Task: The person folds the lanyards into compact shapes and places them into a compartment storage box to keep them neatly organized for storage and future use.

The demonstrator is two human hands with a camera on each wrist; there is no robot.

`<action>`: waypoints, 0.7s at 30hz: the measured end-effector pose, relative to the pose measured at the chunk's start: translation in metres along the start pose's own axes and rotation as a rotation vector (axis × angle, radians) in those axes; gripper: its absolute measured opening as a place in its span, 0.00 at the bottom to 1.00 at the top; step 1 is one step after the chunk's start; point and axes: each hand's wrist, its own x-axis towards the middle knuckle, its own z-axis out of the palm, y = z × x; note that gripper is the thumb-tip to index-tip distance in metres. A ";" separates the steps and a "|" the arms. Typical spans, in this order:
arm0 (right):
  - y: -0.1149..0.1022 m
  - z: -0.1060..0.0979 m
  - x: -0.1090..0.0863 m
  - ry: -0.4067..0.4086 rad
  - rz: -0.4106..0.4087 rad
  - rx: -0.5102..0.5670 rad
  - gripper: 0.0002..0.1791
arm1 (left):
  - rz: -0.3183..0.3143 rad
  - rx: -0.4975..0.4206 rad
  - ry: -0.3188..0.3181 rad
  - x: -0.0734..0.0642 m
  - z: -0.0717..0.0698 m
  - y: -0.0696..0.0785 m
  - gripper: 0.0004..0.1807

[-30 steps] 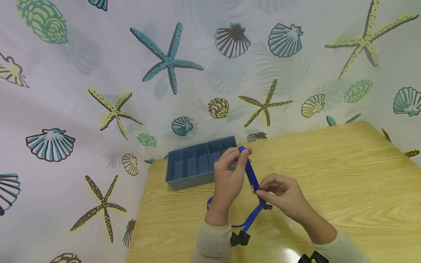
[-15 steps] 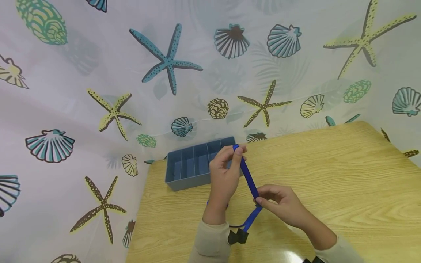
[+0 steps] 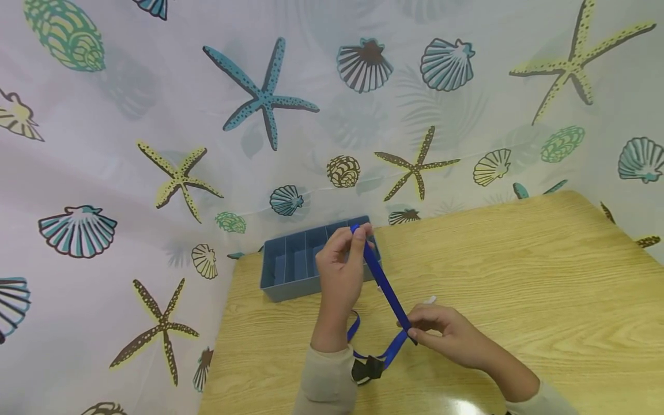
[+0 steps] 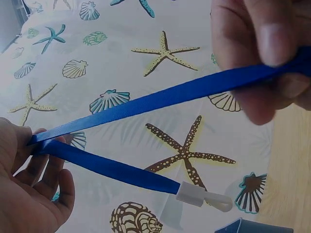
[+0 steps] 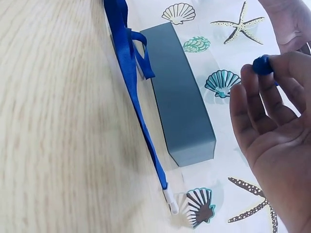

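A flat blue lanyard (image 3: pixel 386 288) runs taut on a slant between the two hands in the head view. My left hand (image 3: pixel 339 271) pinches its upper end between thumb and fingers, in front of the tray. Lower and to the right, my right hand (image 3: pixel 448 335) pinches the strap with thumb and fingertips. More of the strap loops down beneath the hands. In the left wrist view, a white plastic clip (image 4: pixel 190 194) sits at the end of a loose length. The right wrist view shows a small blue bunch of strap (image 5: pixel 263 65) at the right fingertips.
A blue-grey tray (image 3: pixel 290 290) with several compartments stands at the back left of the wood-grain table (image 3: pixel 544 276). A white curtain (image 3: pixel 321 127) printed with starfish and shells rises behind and to the left. Black pieces (image 3: pixel 368 369) sit by the left sleeve.
My left hand has moved left and my right hand slightly down, so the strap between them spans longer. A white tip now shows behind the right hand.
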 end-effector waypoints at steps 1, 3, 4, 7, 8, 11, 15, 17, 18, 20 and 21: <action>0.001 0.000 0.000 -0.012 -0.004 0.011 0.13 | 0.002 0.006 0.006 0.001 -0.001 0.000 0.14; 0.002 0.000 -0.001 -0.028 -0.020 0.022 0.12 | 0.002 0.009 0.013 0.002 -0.002 0.000 0.14; 0.003 0.000 -0.002 -0.030 -0.023 0.027 0.12 | 0.004 0.012 0.015 0.002 -0.003 -0.001 0.14; 0.006 -0.001 -0.003 -0.031 -0.019 0.050 0.11 | -0.001 0.000 0.014 0.003 -0.005 0.000 0.15; 0.007 -0.001 -0.003 -0.030 -0.009 0.062 0.11 | -0.005 -0.005 0.013 0.003 -0.006 0.000 0.14; 0.009 -0.002 -0.005 -0.018 0.019 0.088 0.09 | -0.015 -0.015 0.012 0.002 -0.007 0.000 0.15; 0.011 -0.003 -0.008 0.035 0.050 0.082 0.07 | -0.022 -0.018 0.009 0.002 -0.008 0.000 0.15; 0.012 -0.004 -0.009 0.060 0.064 0.077 0.06 | -0.025 -0.022 0.010 0.002 -0.008 0.000 0.15; 0.013 -0.004 -0.009 0.069 0.068 0.077 0.06 | -0.026 -0.025 0.009 0.002 -0.008 0.000 0.14; 0.015 -0.005 -0.009 0.080 0.073 0.075 0.07 | -0.030 -0.028 0.008 0.002 -0.008 0.000 0.13; 0.016 -0.006 -0.010 0.086 0.073 0.069 0.06 | -0.030 -0.027 0.004 0.002 -0.008 0.000 0.12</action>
